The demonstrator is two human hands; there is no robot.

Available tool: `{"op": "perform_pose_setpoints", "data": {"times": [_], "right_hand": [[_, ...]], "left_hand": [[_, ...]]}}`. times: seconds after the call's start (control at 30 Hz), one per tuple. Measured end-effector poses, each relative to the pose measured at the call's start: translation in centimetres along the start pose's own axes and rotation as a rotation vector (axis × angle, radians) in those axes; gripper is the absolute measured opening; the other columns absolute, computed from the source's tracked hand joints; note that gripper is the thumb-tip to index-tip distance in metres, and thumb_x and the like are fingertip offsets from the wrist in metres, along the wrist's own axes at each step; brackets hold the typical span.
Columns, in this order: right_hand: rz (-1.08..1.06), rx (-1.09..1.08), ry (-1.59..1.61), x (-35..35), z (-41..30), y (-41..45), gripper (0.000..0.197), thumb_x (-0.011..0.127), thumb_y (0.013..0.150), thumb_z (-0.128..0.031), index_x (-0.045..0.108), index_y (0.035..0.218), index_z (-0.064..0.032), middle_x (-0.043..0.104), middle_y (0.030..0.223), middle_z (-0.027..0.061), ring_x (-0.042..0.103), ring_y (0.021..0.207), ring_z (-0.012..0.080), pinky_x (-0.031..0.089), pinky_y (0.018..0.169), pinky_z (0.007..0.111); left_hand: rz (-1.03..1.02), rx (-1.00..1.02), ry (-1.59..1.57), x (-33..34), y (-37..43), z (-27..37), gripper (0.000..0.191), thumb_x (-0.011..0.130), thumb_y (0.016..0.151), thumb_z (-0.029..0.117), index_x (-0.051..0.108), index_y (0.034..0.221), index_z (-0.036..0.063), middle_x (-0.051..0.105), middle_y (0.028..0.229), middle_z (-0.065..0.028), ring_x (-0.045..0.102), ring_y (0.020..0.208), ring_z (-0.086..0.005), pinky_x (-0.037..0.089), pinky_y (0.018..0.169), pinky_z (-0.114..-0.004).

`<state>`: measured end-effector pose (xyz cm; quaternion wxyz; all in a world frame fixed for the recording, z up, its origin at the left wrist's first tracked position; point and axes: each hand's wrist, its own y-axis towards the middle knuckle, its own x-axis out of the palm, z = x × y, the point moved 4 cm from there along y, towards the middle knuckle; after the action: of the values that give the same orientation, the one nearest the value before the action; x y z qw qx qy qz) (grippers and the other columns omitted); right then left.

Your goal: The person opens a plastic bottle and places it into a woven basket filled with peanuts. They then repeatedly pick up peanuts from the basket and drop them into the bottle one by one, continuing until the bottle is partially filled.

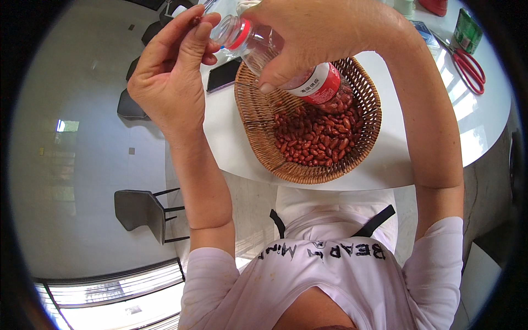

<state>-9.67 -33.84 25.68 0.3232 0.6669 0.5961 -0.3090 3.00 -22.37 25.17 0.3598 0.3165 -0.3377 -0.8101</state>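
A clear plastic bottle [255,55] with a red neck ring and a red-and-white label leans over a wicker basket [251,119]. Its mouth is uncapped and tilts up to the left. My right hand [313,33] is wrapped around its upper body from above. Glossy red beans [317,136] cover the basket's bottom, and some show through the bottle's lower end. Just left of the bottle mouth, my left hand [175,66] pinches a small dark red bean [195,20] between thumb and fingers.
The basket stands near the edge of a white round table [392,144]. Behind it lies a dark smartphone [225,74]. Red-handled scissors [470,70] and a green packet [467,31] are at the far right. A grey chair [140,214] stands on the floor at left.
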Motion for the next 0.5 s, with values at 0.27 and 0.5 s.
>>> {"op": "perform_pose_setpoints", "data": {"times": [0.27, 0.5], "right_hand": [[0.028, -0.016, 0.044, 0.2, 0.3, -0.4, 0.039, 0.07, 0.075, -0.032, 0.062, 0.077, 0.0059, 0.063, 0.067, 0.0129, 0.059, 0.063, 0.0221, 0.046, 0.059, 0.032], [-0.018, 0.023, 0.026, 0.0, -0.2, 0.0, 0.038, 0.069, 0.075, -0.032, 0.062, 0.078, 0.0052, 0.063, 0.067, 0.0126, 0.059, 0.063, 0.0224, 0.046, 0.06, 0.032]], "left_hand": [[-0.065, 0.242, 0.217, 0.7, 0.1, 0.6, 0.026, 0.069, 0.083, -0.004, 0.068, 0.108, -0.0007, 0.071, 0.094, -0.0109, 0.066, 0.083, -0.012, 0.053, 0.069, -0.021], [0.061, 0.223, 0.213, 1.1, -0.1, 1.7, 0.034, 0.066, 0.087, 0.001, 0.06, 0.12, -0.0023, 0.07, 0.091, -0.0119, 0.065, 0.083, -0.0123, 0.052, 0.072, -0.023]]}}
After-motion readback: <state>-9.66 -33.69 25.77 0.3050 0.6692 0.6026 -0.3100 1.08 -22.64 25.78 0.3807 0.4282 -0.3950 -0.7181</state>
